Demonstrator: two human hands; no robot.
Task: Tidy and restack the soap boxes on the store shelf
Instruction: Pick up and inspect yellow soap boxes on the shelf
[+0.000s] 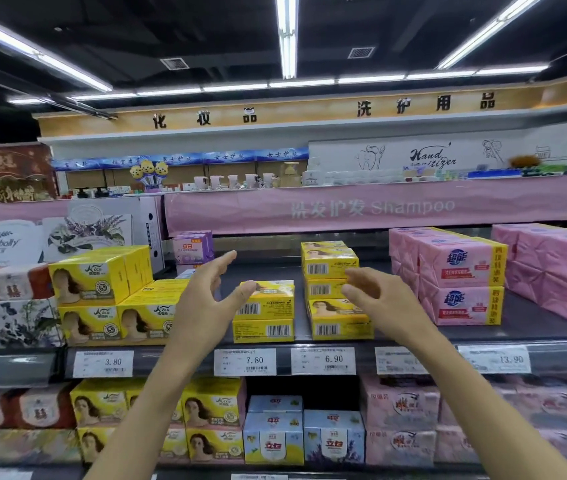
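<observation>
On the dark shelf [275, 268], a short stack of two yellow soap boxes [264, 311] stands at the front centre. A taller stack of several yellow boxes [332, 292] stands just to its right. My left hand [205, 296] hovers open in front of the short stack's left side, thumb near its top left corner, holding nothing. With fingers loosely spread, my right hand [375, 292] is raised empty before the taller stack's right side.
Larger yellow soap boxes [102, 296] are stacked at the left, pink soap packs [462, 282] at the right, a purple box [193, 247] at the back. Price tags [245, 362] line the shelf edge. More boxes fill the shelf below.
</observation>
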